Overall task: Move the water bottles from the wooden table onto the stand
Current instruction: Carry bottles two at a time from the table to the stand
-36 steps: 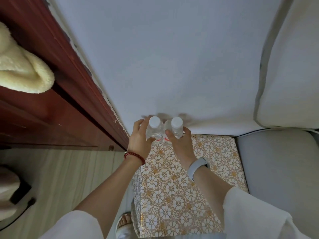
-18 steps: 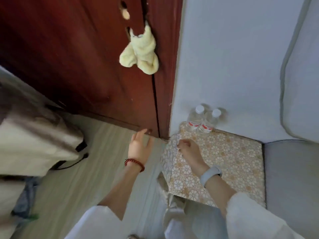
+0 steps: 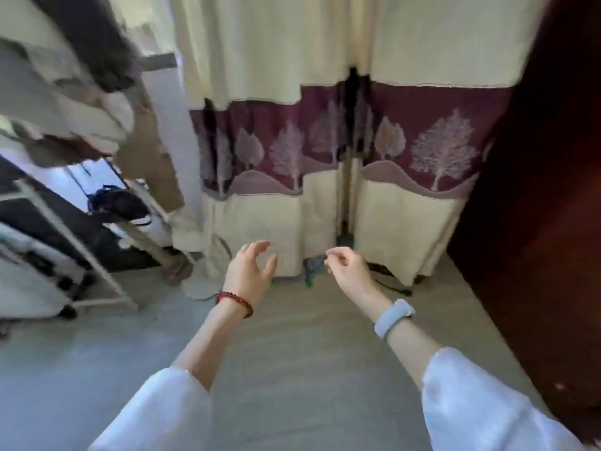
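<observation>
No water bottle, wooden table or stand is in view now. My left hand (image 3: 248,273), with a red bead bracelet on the wrist, is held out over the floor with its fingers apart and curled, holding nothing. My right hand (image 3: 348,271), with a pale wristband on the wrist, hovers beside it with the fingers loosely curled and nothing in them. The two hands are apart, both in front of a curtain.
A cream curtain (image 3: 325,141) with a maroon tree-patterned band hangs ahead. A dark wooden door (image 3: 536,190) stands at the right. A white metal rack (image 3: 65,222) with clothes and bags fills the left. Grey floor (image 3: 292,353) lies below my arms.
Both hands let go of the two bottles on the patterned stand and drew back. The view has swung left, away from the stand, to the curtain and the rack.
</observation>
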The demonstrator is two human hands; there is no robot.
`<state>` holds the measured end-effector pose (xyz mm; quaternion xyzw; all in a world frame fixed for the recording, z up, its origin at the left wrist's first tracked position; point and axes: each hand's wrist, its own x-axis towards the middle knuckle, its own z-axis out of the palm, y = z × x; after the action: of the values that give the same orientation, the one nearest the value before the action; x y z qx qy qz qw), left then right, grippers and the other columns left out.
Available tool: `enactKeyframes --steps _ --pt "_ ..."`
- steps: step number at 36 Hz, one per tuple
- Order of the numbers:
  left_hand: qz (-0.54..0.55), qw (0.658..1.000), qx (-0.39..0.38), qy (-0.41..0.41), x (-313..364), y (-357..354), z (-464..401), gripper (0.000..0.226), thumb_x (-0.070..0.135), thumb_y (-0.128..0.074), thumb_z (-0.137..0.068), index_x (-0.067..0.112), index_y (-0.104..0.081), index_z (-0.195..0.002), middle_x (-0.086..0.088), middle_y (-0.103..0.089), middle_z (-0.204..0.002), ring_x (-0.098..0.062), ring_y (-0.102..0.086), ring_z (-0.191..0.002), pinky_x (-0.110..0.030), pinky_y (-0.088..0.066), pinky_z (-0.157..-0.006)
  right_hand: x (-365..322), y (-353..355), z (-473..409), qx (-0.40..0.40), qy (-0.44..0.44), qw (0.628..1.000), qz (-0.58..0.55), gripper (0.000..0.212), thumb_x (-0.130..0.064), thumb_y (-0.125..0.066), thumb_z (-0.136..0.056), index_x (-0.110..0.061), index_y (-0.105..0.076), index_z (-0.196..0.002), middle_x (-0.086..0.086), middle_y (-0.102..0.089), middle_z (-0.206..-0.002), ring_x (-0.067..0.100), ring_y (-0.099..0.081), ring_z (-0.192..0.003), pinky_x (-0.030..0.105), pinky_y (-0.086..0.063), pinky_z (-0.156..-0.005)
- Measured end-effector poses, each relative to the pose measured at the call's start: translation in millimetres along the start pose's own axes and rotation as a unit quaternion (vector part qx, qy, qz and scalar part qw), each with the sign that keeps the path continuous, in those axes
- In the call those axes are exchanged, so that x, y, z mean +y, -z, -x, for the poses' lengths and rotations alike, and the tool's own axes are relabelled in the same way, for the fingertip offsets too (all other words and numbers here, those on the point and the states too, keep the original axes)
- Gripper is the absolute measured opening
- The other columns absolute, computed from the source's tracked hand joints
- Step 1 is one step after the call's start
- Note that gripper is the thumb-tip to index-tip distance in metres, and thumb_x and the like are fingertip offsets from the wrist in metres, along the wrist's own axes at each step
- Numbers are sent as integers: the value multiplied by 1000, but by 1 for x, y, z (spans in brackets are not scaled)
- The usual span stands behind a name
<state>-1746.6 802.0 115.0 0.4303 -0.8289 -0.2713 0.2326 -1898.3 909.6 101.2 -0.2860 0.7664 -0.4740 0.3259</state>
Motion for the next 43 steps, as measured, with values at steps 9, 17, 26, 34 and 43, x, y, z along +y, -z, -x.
enactKeyframes --steps 9,17,26,34,43 --pt "-9 944 208 255 -233 227 90 30 18 -57 -86 6 -56 -114 -15 -59 -115 -28 -55 -106 -32 -41 -91 -139 -327 23 -307 157 933 101 20 -14 -46 -91 -11 -60 -105 12 -65 -98 21 -58 -85 30 -44 -73" --pt "-29 866 317 386 -385 355 150 33 25 -54 -87 11 -55 -117 -11 -59 -118 -24 -55 -108 -32 -41 -93 -205 -576 62 -456 273 829 175 24 -19 -45 -91 -15 -60 -109 6 -63 -103 18 -58 -80 11 -41 -50" --pt "-75 806 394 435 -521 515 140 31 24 -54 -87 12 -56 -115 -9 -59 -117 -26 -57 -105 -35 -44 -92 -310 -803 85 -523 362 746 200 27 -23 -44 -91 -13 -58 -112 8 -65 -108 22 -59 -97 27 -43 -80" --pt "-100 728 440 516 -659 638 195 30 22 -54 -87 11 -56 -114 -9 -59 -116 -25 -55 -106 -30 -40 -89 -374 -1007 134 -591 390 670 225 28 -23 -45 -91 -17 -59 -114 6 -65 -107 20 -61 -99 21 -40 -77" --pt "-96 705 471 521 -847 802 235 26 20 -55 -86 11 -59 -110 -9 -60 -109 -23 -55 -101 -21 -35 -82 -444 -1246 199 -590 420 650 228 29 -21 -45 -90 -14 -58 -114 10 -65 -114 25 -60 -107 31 -46 -90"
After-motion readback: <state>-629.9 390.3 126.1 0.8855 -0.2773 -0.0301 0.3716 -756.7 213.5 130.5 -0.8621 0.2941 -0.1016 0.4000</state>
